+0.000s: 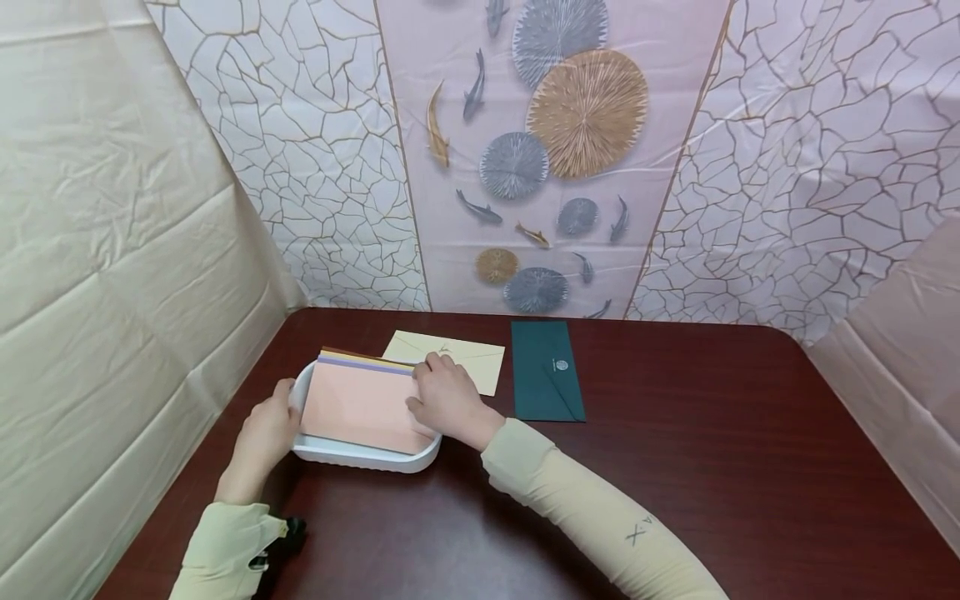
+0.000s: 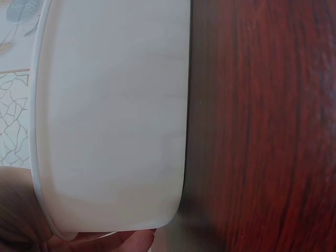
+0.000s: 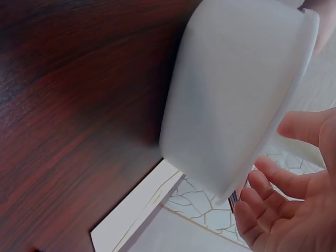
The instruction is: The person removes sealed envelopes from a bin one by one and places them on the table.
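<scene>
A white oval-cornered plastic bin (image 1: 365,458) stands at the left of the table. Leaning in it is a stack of coloured envelope-sized papers (image 1: 360,406), pink in front, with purple, yellow and brown edges behind. My left hand (image 1: 267,425) grips the bin's left end; in the left wrist view its fingertips (image 2: 139,241) curl under the bin's wall (image 2: 115,115). My right hand (image 1: 450,398) is at the stack's upper right edge. In the right wrist view that hand's fingers (image 3: 257,197) are loosely bent beside the stack's edge, thumb apart near the bin's rim.
Behind the bin lies a cream envelope (image 1: 480,358), partly hidden by my right hand. To its right lies a dark green envelope (image 1: 543,371) with a small pale seal. Patterned cloth (image 1: 345,167) hangs behind the dark red wooden table (image 1: 712,450).
</scene>
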Demonstrator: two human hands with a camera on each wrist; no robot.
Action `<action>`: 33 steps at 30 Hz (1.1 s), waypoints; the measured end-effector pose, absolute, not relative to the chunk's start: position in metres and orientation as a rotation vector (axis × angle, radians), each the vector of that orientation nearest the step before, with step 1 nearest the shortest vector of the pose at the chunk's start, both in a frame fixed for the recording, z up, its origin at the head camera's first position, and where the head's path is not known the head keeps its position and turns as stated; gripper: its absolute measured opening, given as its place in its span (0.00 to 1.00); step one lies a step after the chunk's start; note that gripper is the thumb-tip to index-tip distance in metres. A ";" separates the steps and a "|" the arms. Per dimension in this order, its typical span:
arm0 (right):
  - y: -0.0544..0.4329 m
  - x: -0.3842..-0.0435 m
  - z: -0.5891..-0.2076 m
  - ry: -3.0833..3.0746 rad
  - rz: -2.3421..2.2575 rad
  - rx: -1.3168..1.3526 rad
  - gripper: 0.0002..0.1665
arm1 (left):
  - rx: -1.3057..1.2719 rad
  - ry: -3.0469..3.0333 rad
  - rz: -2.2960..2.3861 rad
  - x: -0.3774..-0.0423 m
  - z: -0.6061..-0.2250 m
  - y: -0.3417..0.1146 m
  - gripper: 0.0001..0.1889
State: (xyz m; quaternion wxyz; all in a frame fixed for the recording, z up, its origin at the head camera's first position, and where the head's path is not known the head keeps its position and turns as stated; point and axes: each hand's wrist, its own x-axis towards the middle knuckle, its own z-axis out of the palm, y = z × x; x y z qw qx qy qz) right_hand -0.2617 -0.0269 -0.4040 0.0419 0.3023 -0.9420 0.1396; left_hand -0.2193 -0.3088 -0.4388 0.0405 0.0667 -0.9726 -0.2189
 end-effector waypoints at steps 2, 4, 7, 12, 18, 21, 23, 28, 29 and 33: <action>-0.027 -0.262 -0.403 -2.897 0.464 0.919 0.23 | 0.207 -2.979 -0.670 -0.219 -0.439 -0.308 0.25; -0.026 -0.264 -0.404 -2.909 0.508 0.915 0.23 | 0.210 -2.981 -0.671 -0.219 -0.439 -0.308 0.25; -0.025 -0.269 -0.406 -2.922 0.564 0.908 0.22 | 0.207 -2.979 -0.670 -0.219 -0.438 -0.307 0.25; -0.025 -0.271 -0.408 -2.933 0.587 0.900 0.20 | 0.204 -2.974 -0.667 -0.219 -0.439 -0.308 0.24; -0.026 -0.268 -0.404 -2.948 0.582 0.889 0.21 | 0.208 -2.970 -0.669 -0.218 -0.440 -0.308 0.24; -0.026 -0.265 -0.402 -2.949 0.554 0.884 0.21 | 0.207 -2.969 -0.670 -0.218 -0.439 -0.308 0.24; -0.026 -0.264 -0.401 -2.951 0.536 0.881 0.21 | 0.207 -2.969 -0.670 -0.218 -0.439 -0.307 0.24; -0.027 -0.261 -0.398 -2.941 0.532 0.883 0.22 | 0.209 -2.970 -0.672 -0.218 -0.439 -0.306 0.24; -0.027 -0.260 -0.398 -2.939 0.538 0.887 0.22 | 0.210 -2.971 -0.673 -0.218 -0.438 -0.306 0.24; -0.028 -0.257 -0.396 -2.935 0.575 0.920 0.25 | 0.206 -2.972 -0.669 -0.218 -0.438 -0.306 0.24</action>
